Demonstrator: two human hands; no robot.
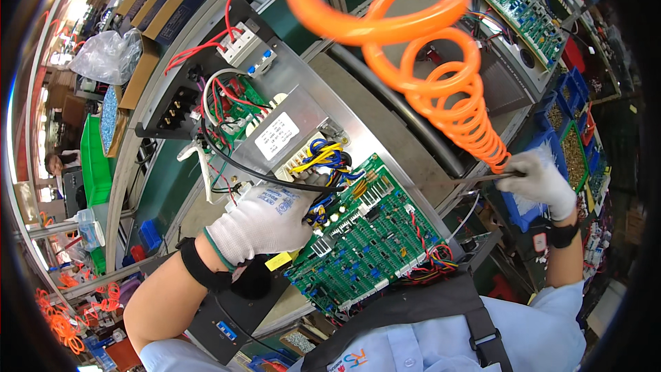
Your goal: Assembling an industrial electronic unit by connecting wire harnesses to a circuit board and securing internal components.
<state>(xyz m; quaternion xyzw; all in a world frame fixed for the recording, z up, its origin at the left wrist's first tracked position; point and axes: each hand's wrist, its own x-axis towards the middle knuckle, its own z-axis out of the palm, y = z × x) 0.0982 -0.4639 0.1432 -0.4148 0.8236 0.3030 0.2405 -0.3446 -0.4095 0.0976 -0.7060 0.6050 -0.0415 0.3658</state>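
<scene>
My left hand (268,219), in a white glove, is closed at a bundle of blue, yellow and black wires (323,158); its fingertips are partly hidden among them. Those wires run between a metal-cased unit (303,114) and a large green circuit board (365,241) with rows of small components. A black cable (265,173) passes over my left fingers. To the right, my gloved right hand (540,182) is closed around a thin dark rod (461,180) that points left toward the board. The orange coiled hose (447,89) comes down to this hand; their joint is hidden.
Blue bins of small parts (571,145) stand at the right. Another green board (520,14) lies at the far right. A green bin (96,165) and cardboard boxes (172,0) line the left. A dark roller (406,117) crosses behind the metal unit.
</scene>
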